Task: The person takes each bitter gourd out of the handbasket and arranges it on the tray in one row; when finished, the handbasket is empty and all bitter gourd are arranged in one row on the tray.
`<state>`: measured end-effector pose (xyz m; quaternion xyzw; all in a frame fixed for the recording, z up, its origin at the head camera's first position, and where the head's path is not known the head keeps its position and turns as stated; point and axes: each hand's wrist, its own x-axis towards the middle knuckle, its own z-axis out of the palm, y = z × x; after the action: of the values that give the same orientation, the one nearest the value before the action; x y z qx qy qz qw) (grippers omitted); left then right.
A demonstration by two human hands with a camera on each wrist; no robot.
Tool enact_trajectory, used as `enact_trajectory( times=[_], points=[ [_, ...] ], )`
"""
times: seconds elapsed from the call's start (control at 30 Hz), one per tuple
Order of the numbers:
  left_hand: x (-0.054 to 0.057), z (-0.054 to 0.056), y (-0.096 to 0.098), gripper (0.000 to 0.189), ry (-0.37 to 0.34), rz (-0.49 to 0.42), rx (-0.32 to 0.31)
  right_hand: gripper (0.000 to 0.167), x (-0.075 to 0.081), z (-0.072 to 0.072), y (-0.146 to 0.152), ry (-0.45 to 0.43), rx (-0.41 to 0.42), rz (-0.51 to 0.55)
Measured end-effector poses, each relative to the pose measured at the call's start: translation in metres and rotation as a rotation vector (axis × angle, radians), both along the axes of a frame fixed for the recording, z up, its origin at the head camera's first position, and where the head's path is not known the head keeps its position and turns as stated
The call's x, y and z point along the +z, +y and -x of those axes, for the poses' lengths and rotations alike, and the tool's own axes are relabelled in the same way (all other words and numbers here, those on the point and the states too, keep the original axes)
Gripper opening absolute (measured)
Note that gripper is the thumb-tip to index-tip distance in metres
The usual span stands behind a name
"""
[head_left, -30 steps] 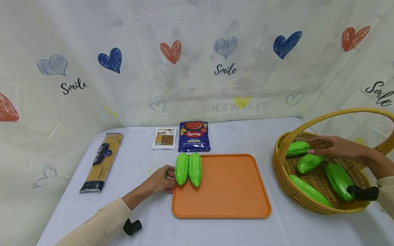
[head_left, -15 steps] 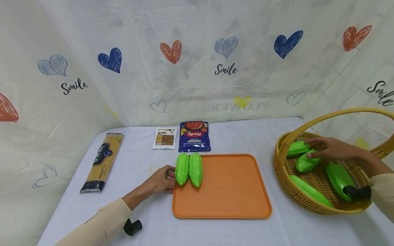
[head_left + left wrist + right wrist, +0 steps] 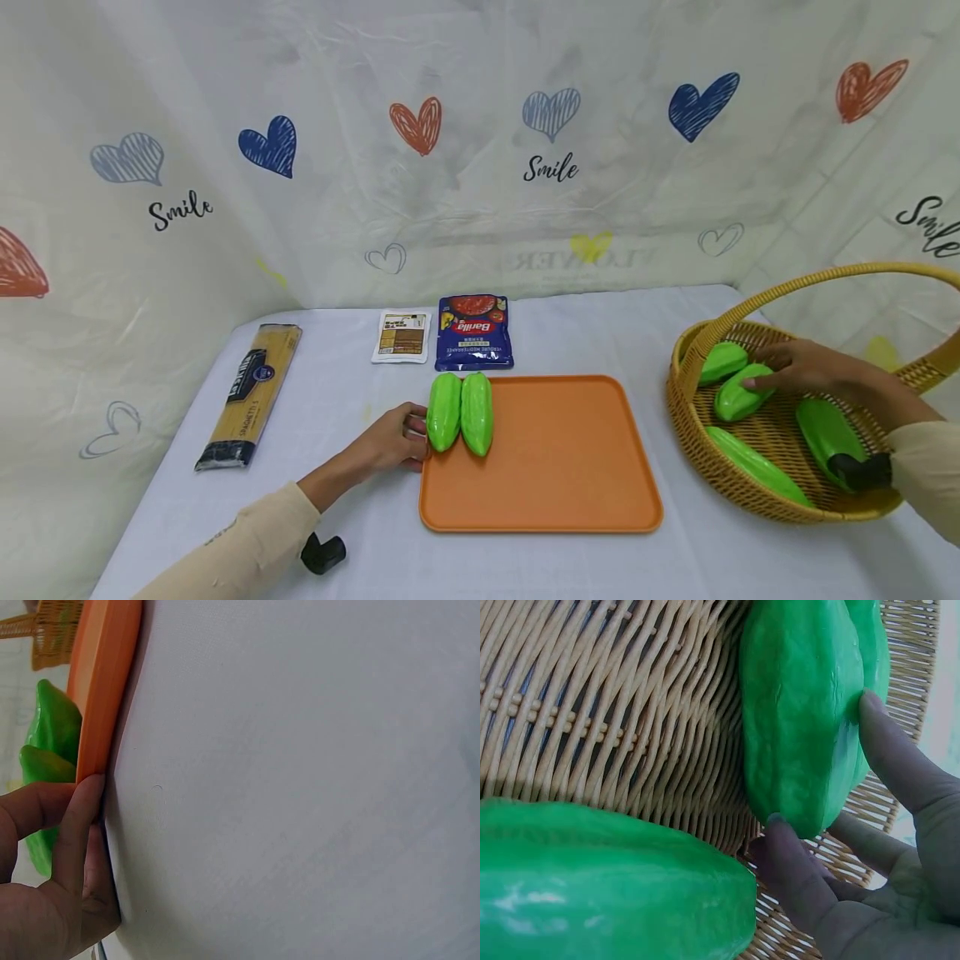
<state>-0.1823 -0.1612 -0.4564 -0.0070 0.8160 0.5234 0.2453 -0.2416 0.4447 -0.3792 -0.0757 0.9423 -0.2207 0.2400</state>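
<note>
My left hand (image 3: 392, 439) pinches the left edge of an orange tray (image 3: 566, 467); the left wrist view shows the fingers (image 3: 84, 802) on its rim. Two green ridged gourds (image 3: 477, 414) lie side by side at the tray's upper left. At the right, my right hand (image 3: 813, 371) reaches into a wicker basket (image 3: 686, 433) and holds a green gourd (image 3: 737, 398) between thumb and fingers, partly hidden by the hand. In the right wrist view, digits touch the side and lower end of that gourd (image 3: 802, 712). Another gourd (image 3: 722, 363) lies against it.
Two more green gourds (image 3: 757, 467) lie lower in the basket, whose tall handle (image 3: 825, 273) arches over it. Behind the tray are a blue sauce pouch (image 3: 472, 333) and a small white-and-brown packet (image 3: 401, 337). A spaghetti pack (image 3: 249, 397) lies at the left.
My right hand has moved a little left and deeper over the basket. The gourd under it has shifted left, and the one beside it has shifted slightly too. The left hand has stayed still.
</note>
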Motion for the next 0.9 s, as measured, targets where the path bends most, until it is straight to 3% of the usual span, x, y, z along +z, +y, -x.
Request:
enact_trajectory(
  times=[0.23,0.57,0.77,0.9],
  points=[
    [-0.002,0.001,0.001,0.066,0.000,0.002,0.015,0.086,-0.003,0.002,-0.001,-0.088,-0.035,0.079],
    [-0.002,0.000,0.001,0.067,0.013,-0.015,0.007,0.083,-0.004,-0.002,-0.004,-0.076,-0.097,0.133],
    [0.000,-0.001,0.000,0.067,0.011,-0.017,0.006,0.078,-0.002,-0.006,-0.005,-0.062,-0.083,0.161],
    [0.000,-0.002,0.000,0.067,0.010,-0.012,0.007,0.078,0.001,-0.008,-0.004,-0.030,-0.073,0.119]
  ],
)
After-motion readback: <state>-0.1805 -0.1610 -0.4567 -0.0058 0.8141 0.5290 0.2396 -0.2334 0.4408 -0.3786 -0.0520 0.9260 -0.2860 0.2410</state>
